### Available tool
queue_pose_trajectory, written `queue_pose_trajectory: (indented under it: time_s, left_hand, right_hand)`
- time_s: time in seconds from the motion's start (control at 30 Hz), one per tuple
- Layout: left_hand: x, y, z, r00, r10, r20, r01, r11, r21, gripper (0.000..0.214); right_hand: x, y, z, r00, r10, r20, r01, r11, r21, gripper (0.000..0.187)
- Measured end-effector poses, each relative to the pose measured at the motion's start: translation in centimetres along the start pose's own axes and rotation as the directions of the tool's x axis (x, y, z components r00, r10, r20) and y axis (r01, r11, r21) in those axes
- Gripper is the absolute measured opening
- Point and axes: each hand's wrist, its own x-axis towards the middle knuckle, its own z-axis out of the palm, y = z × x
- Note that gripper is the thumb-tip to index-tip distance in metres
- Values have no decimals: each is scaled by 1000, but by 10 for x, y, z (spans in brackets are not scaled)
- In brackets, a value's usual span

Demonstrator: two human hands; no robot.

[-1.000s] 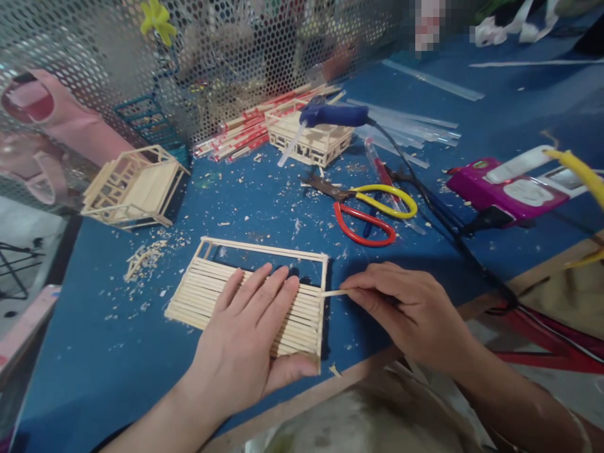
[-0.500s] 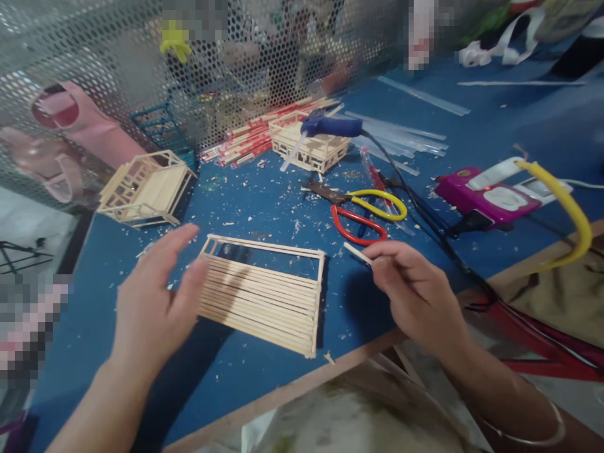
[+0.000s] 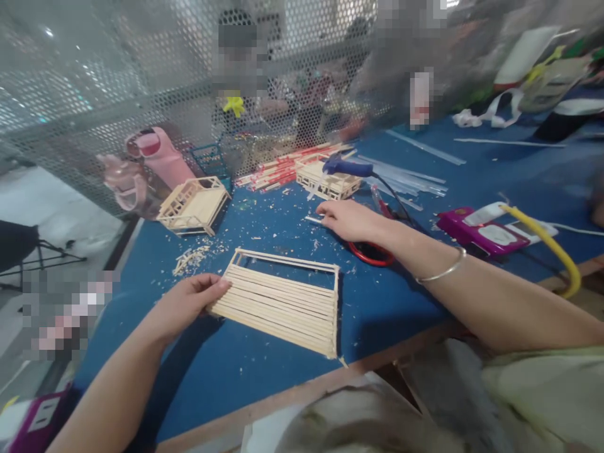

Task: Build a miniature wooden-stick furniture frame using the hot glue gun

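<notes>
My left hand (image 3: 201,296) is closed on the left edge of a flat panel of glued wooden sticks (image 3: 278,305), thumb on top. The panel has an open frame along its far side and lies near the table's front edge. My right hand (image 3: 346,220) reaches out beyond the panel, with its fingers closed together. A short wooden stick (image 3: 313,219) juts from its fingertips. Under that hand and wrist are the scissors (image 3: 370,255); mostly the red handle shows, and the blades are hidden. Just beyond the fingers, a blue glue gun (image 3: 348,167) rests against a small stick-built model (image 3: 306,176).
A stick-built bed-like model (image 3: 195,204) stands at the left, with stick scraps (image 3: 191,258) before it. Red-and-natural sticks (image 3: 278,167) and clear glue sticks (image 3: 401,179) lie at the back. A purple power strip (image 3: 486,233) with cables sits right. Perforated metal mesh (image 3: 155,94) borders the table.
My left hand has come down and taken hold of the panel's left edge. My right hand has moved forward and left with the short stick, over the scissors. The view has shifted.
</notes>
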Motion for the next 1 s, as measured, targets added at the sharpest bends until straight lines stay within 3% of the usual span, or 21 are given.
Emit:
queue_pose_trajectory:
  time_s: [0.1, 0.17, 0.23, 0.3, 0.4, 0.5, 0.57, 0.63, 0.7, 0.83, 1.0]
  left_hand:
    - [-16, -9, -1, 996, -91, -21, 87, 988, -127, 51]
    - [-28, -15, 3, 986, -167, -14, 160, 963, -216, 52]
    - [-38, -20, 10, 974, -227, 13, 221, 932, -287, 53]
    - [-46, -23, 18, 966, -256, 40, 254, 908, -332, 53]
    - [-52, -25, 27, 967, -250, 39, 249, 910, -331, 56]
    - [-54, -26, 25, 981, -194, -18, 188, 965, -181, 55]
    - [-53, -27, 17, 986, -120, -113, 120, 993, -8, 52]
    - [-48, -26, 6, 973, -10, -230, 44, 989, 140, 50]
    - [-41, -24, -7, 943, 106, -316, -34, 974, 225, 48]
    - [-19, -21, -20, 882, 261, -392, -158, 948, 276, 42]
    - [-2, -36, -16, 817, 319, -480, -237, 945, 225, 41]
  right_hand:
    - [-8, -6, 4, 998, 20, -60, -20, 1000, -3, 23]
    - [-27, -10, 3, 997, 58, -50, -57, 998, 14, 40]
    - [-47, -14, 3, 991, 79, 112, -87, 993, 76, 55]
    - [-61, -17, 4, 964, 29, 264, -66, 989, 133, 55]
    - [-65, -18, 5, 960, -12, 281, -29, 989, 142, 50]
    - [-54, -11, 4, 965, 24, 261, -55, 992, 110, 51]
    - [-45, -6, 1, 979, -2, 202, -14, 997, 80, 43]
    - [-37, -2, 0, 986, -64, 151, 55, 996, 63, 25]
    - [-29, -2, 2, 979, -123, 160, 115, 992, 60, 25]
    - [-4, -14, 12, 961, -190, 200, 190, 982, 15, 27]
    - [52, -35, 40, 968, -209, 140, 222, 972, -83, 27]
